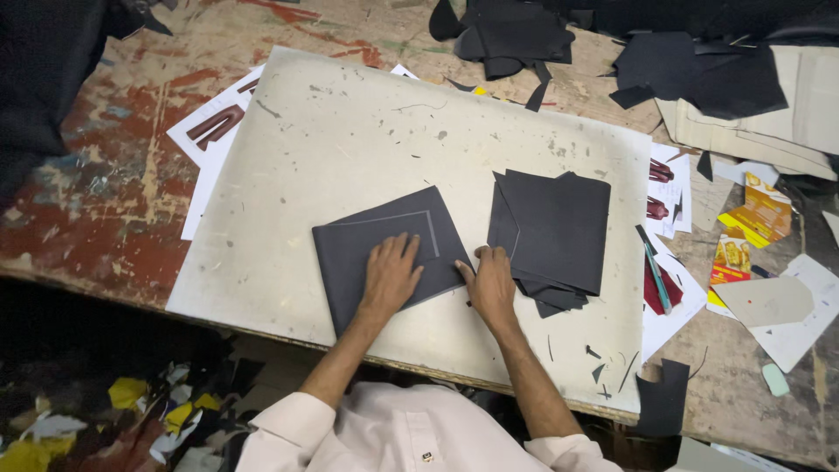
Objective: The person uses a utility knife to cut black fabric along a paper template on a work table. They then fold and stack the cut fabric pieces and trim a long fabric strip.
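Dark grey sheet (384,252) lies on our pale cutting board (350,140) on the bench. Our left hand (389,273) presses flat on it, fingers spread, gripping nothing. Our right hand (489,281) pinches its right edge, just beside a stack of dark pieces (555,234).

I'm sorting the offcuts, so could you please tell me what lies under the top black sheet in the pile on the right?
Under the top black sheet, corners of more black pieces stick out. Their number is hidden. The pile rests on the pale cutting board.
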